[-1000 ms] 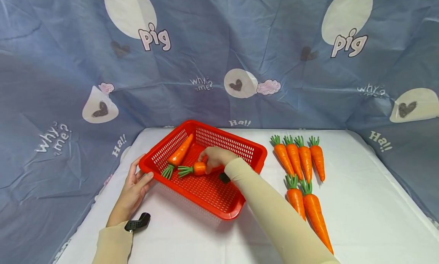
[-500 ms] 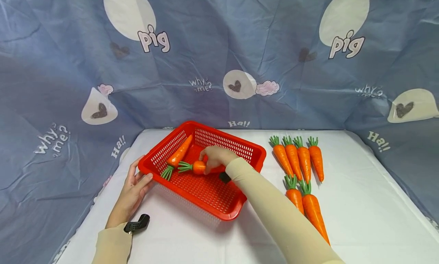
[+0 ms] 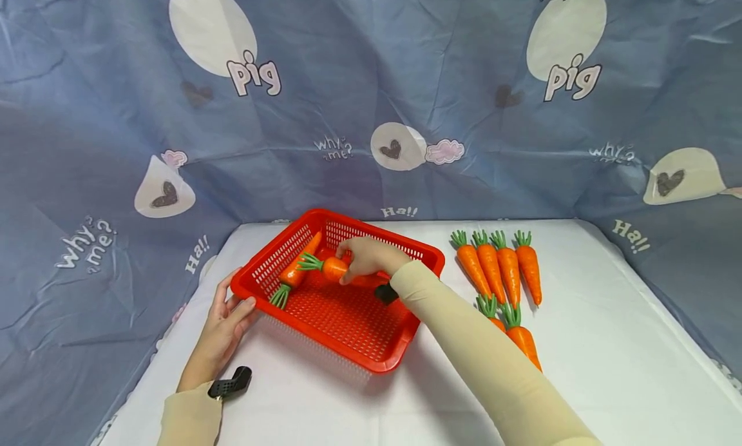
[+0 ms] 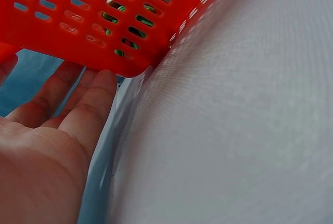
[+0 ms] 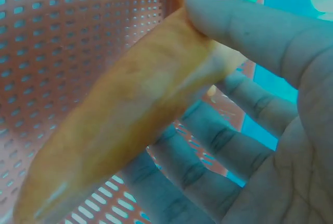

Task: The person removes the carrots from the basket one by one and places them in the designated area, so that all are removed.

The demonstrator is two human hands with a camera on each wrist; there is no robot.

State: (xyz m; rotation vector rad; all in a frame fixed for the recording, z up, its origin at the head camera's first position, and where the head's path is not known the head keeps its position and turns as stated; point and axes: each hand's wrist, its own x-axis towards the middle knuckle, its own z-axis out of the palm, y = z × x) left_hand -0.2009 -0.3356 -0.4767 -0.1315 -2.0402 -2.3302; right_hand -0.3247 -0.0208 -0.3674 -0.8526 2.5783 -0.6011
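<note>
A red plastic basket (image 3: 324, 333) with slotted walls stands on the white-covered table. At its left corner, my left hand (image 3: 225, 323) grips the rim, thumb over the edge; in the left wrist view the fingers (image 4: 86, 109) lie against the outer wall. Inside the basket, my right hand (image 3: 371, 258) pinches an orange carrot (image 3: 333, 269) with green leaves between thumb and fingers. The right wrist view shows the thumb across the upper part of this carrot (image 5: 125, 104), its tip pointing down-left. Another carrot (image 3: 294, 272) lies along the basket's left wall, leaves toward the front.
To the right of the basket, several carrots (image 3: 509, 269) lie side by side in a row, leaves to the back. Two more carrots (image 3: 523, 341) lie in front of them, partly covered by the right sleeve (image 3: 481, 356). A blue printed cloth (image 3: 348, 78) hangs behind.
My right hand has raised the pinched carrot slightly and moved it back, so its leaves now overlap the carrot by the left wall. My left hand keeps its grip; the head view has shifted slightly.
</note>
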